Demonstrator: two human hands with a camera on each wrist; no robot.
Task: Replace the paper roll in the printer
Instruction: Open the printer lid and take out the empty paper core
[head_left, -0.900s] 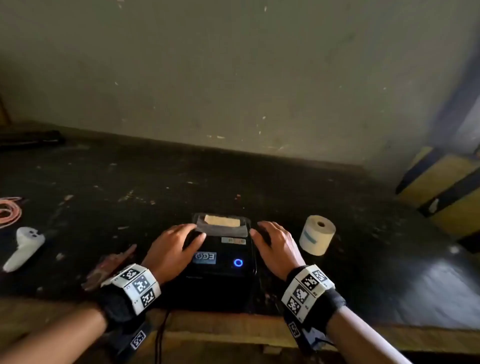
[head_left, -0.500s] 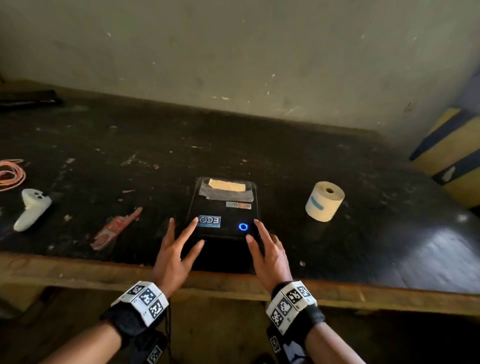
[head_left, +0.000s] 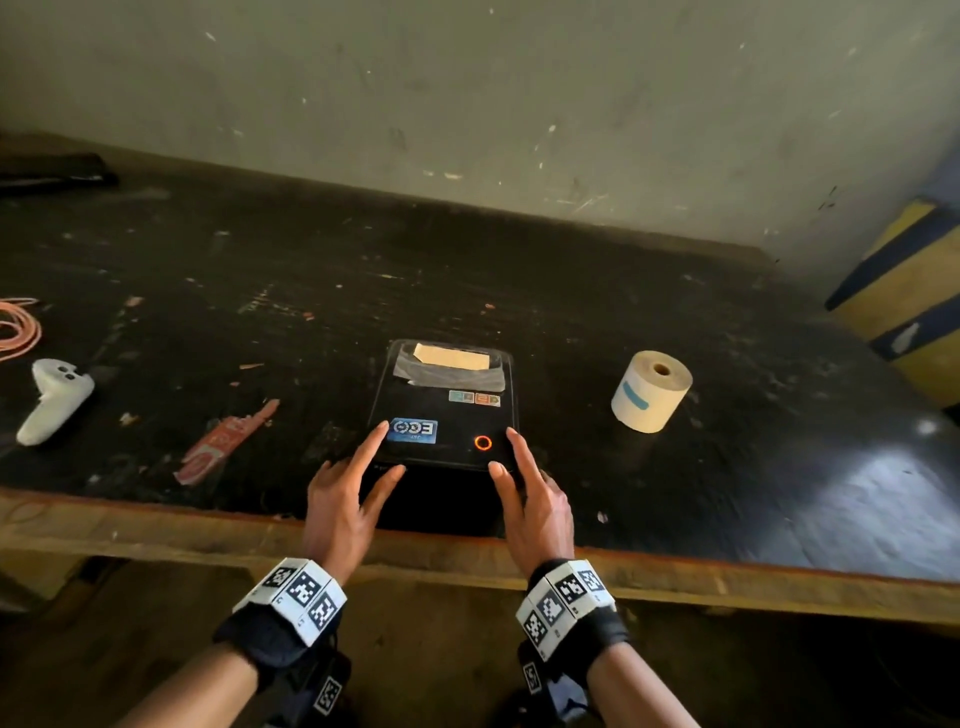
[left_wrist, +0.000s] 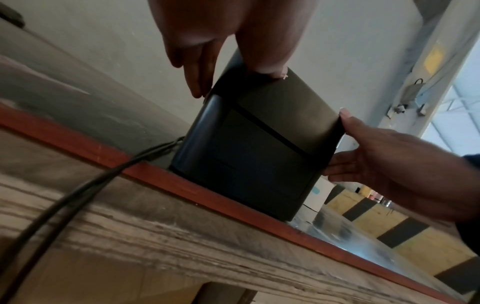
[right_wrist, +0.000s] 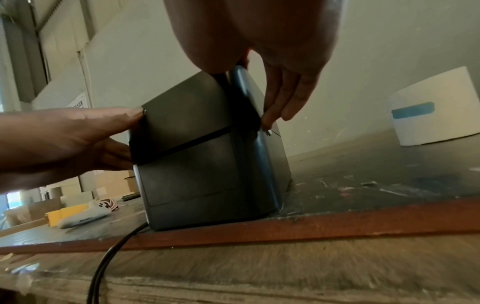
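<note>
Both hands flank the black printer at the table's front edge. Left hand fingers straight, touching its left side and front-left corner; right hand likewise, fingertips at the front-right corner by an orange-lit ring. Paper roll stands upright, right of the printer, toward the right edge.

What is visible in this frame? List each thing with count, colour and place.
Boxy black plastic printer: one, black, near table edge, ring light orange.
Paper roll with blue tape: one, cream, upright, right of printer.
Handheld controller: one, white, far left.
Coiled cord: one, orange, left edge.
Crumpled wrapper: one, red, left of printer.
Power cable: one, black, hanging over edge.
Dark worn table: one, black.
Left hand: fingers straight, on printer's front-left corner.
Right hand: fingers straight, on front-right corner.
</note>
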